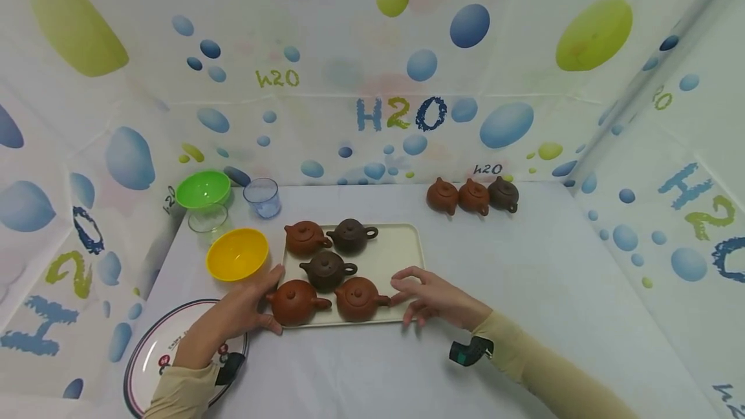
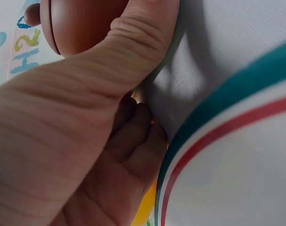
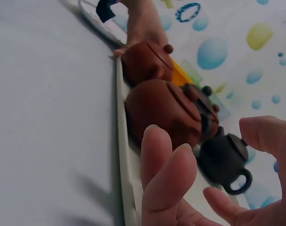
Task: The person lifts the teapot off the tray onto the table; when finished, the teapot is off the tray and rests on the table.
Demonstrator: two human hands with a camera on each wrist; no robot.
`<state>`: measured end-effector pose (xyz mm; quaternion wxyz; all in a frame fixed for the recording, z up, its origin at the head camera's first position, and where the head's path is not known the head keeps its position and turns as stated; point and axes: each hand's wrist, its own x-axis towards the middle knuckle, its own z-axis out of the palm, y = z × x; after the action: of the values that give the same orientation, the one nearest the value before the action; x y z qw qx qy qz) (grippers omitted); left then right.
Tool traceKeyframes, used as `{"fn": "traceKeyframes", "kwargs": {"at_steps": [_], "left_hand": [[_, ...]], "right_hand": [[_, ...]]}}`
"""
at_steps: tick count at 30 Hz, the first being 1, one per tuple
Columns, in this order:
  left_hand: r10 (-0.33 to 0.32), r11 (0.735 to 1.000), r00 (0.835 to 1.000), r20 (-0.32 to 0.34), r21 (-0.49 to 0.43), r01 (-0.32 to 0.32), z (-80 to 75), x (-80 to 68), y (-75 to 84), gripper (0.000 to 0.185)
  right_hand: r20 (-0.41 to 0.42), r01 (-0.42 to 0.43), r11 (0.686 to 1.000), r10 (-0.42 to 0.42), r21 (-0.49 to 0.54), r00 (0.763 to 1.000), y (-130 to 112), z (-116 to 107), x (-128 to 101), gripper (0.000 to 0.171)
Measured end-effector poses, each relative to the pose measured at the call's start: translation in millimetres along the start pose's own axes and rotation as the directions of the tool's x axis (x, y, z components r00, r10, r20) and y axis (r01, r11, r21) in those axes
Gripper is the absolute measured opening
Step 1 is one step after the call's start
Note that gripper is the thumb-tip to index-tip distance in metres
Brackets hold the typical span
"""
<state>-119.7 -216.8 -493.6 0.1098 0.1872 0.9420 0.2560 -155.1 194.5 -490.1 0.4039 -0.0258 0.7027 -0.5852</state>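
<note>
Head view: cream tray (image 1: 401, 244), five clay teapots; left hand (image 1: 244, 309) grips rim, right hand (image 1: 433, 299) spread.

Matt clay teapots (image 1: 297, 301); smooth plastic tray (image 1: 401, 251)

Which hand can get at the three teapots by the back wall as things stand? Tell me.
Probably the right hand: bare tablecloth lies between it and the three teapots. The left hand is across the tray.

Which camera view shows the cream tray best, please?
The head view: the whole cream tray is seen from above, carrying five teapots, with the left hand and right hand at its near corners. The right wrist view shows only its near edge sideways. In the left wrist view the tray cannot be made out.
</note>
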Motion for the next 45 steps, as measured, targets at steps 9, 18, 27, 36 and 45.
{"fn": "traceKeyframes", "kwargs": {"at_steps": [9, 18, 27, 36, 45], "left_hand": [[-0.003, 1.0, 1.0, 0.011, -0.024, 0.003, 2.2, -3.7, -1.6, 0.118], [0.026, 1.0, 1.0, -0.012, -0.011, -0.026, 3.7, -2.1, -3.0, 0.118], [0.0, 1.0, 1.0, 0.0, -0.026, 0.0, 3.0, -2.6, -2.1, 0.119], [-0.003, 1.0, 1.0, -0.006, -0.03, 0.002, 3.0, -1.5, -2.1, 0.119], [-0.004, 1.0, 1.0, -0.006, -0.018, 0.004, 1.9, -0.3, -3.2, 0.118]], "right_hand": [[0.024, 0.019, 0.999, -0.019, -0.027, 1.0, 3, 30, 16, 0.042], [0.035, 0.11, 0.989, -0.107, -0.094, 0.994, 9, 35, 22, 0.033], [0.09, 0.191, 0.972, -0.18, -0.138, 0.98, 13, 36, 24, 0.045], [0.074, 0.247, 0.953, -0.237, -0.175, 0.969, 18, 35, 25, 0.047], [0.064, 0.258, 0.946, -0.25, -0.197, 0.966, 15, 35, 24, 0.047]]}}
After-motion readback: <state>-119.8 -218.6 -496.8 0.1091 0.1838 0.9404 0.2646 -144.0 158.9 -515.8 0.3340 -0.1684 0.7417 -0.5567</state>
